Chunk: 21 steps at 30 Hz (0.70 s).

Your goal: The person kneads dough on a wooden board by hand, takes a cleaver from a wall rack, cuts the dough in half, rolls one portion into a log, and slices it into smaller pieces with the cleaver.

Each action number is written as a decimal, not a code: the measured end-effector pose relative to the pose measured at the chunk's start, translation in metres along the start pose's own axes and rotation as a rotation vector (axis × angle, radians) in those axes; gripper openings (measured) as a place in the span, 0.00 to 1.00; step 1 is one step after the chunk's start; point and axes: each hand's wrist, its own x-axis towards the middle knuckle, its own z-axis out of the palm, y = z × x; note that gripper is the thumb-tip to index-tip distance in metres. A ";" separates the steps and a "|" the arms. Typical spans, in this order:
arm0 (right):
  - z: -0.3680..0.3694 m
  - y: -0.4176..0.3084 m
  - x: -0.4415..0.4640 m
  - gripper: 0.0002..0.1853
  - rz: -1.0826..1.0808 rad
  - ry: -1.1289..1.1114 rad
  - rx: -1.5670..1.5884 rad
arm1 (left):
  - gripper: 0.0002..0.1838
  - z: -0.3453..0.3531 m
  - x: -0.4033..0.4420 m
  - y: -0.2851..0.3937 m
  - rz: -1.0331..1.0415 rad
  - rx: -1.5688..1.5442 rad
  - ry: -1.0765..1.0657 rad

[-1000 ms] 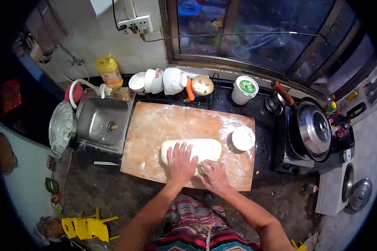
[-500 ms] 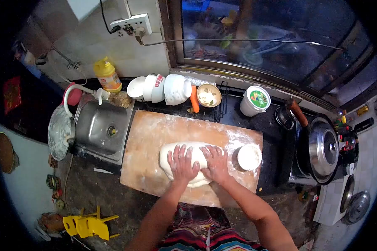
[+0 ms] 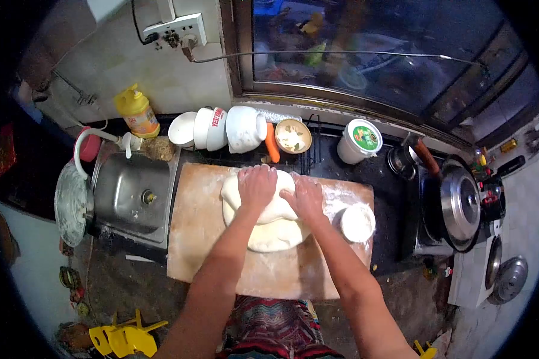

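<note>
A large pale mass of dough point(image 3: 276, 236) lies on the floured wooden board point(image 3: 203, 254), its far part folded over in a thick roll on the nearer part. My left hand point(image 3: 257, 186) grips the far edge of this roll with fingers curled over it. Beside it, my right hand point(image 3: 304, 196) holds the far right part of the dough in the same way, thumb toward the left hand. The fingertips of both hands are partly hidden behind the dough. A small white bowl of flour point(image 3: 358, 223) stands on the board to the right of my right hand.
The steel sink point(image 3: 132, 212) is at the left, with a yellow bottle point(image 3: 136, 112) behind it. White bowls point(image 3: 209, 128), an orange-handled tool point(image 3: 272, 143) and a lidded tub point(image 3: 360, 142) line the back. A lidded pan point(image 3: 461, 203) sits at the right.
Both hands have moved away from my body, from the top of the dough to its far edge. The dough now shows a fold, with its near part flatter. The view has shifted slightly.
</note>
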 end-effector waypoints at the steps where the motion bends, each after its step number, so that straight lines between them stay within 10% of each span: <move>1: -0.003 -0.002 -0.012 0.32 0.022 -0.056 0.016 | 0.19 -0.007 -0.006 -0.003 0.011 -0.004 -0.086; 9: -0.032 -0.038 -0.219 0.34 -0.384 0.028 0.005 | 0.23 -0.081 -0.117 0.034 0.088 0.025 -0.216; 21: -0.048 -0.009 -0.188 0.52 -0.280 -0.373 0.048 | 0.28 -0.066 -0.238 0.038 0.029 0.095 0.175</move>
